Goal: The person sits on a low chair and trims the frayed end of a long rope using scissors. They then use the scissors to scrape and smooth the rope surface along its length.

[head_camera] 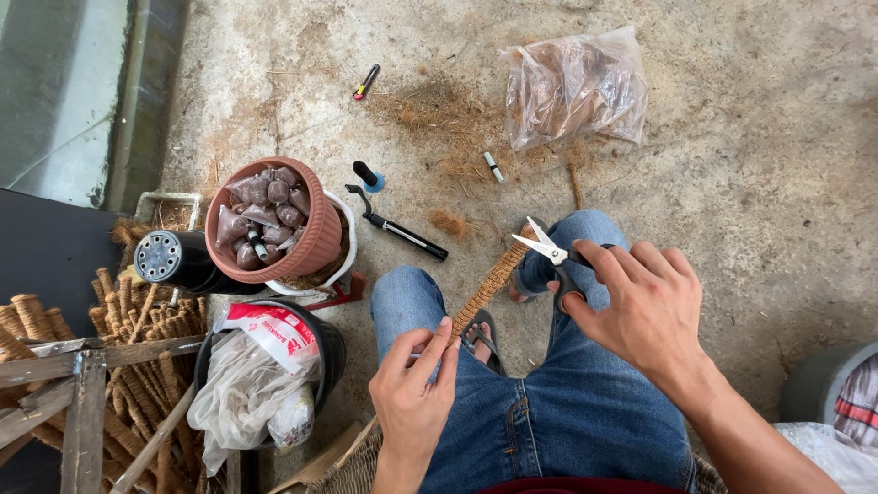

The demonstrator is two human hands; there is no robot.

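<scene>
Overall, a concrete floor (732,183) fills most of the view, dusted with brown fibre. The person sits over it in blue jeans (549,402), knees apart, sandalled feet below.

Left side: a stack of coir-wrapped poles (137,366) lies under a rough wooden frame (82,384). Beside that, a black bucket (325,352) is stuffed with a white plastic bag (242,393). Above it, a terracotta pot (315,238) tilts inside a white pot, loaded with small dark packets. A black perforated pot (169,259) lies on its side, touching the terracotta one.

Top right: a clear plastic bag (572,87) of brown fibre, with loose fibre spilled just beside it.

Centre: a coir-wrapped stick (489,284) runs diagonally between the knees, lower end at the left hand (412,393), upper end near the scissors (549,252).

Left grip: thumb and fingers pinched closed on the lower end of the stick, plus what looks like a thin strand; too small to confirm.

Right hand (640,306): grip closed through the black scissor handles, blades slightly parted, tips just beside the stick's upper end.

Small items on the floor, well apart from the hands: a black long-nosed lighter (402,233), a blue-capped black nozzle (368,176), a yellow-tipped marker (366,80), a small white tube (494,166).
</scene>
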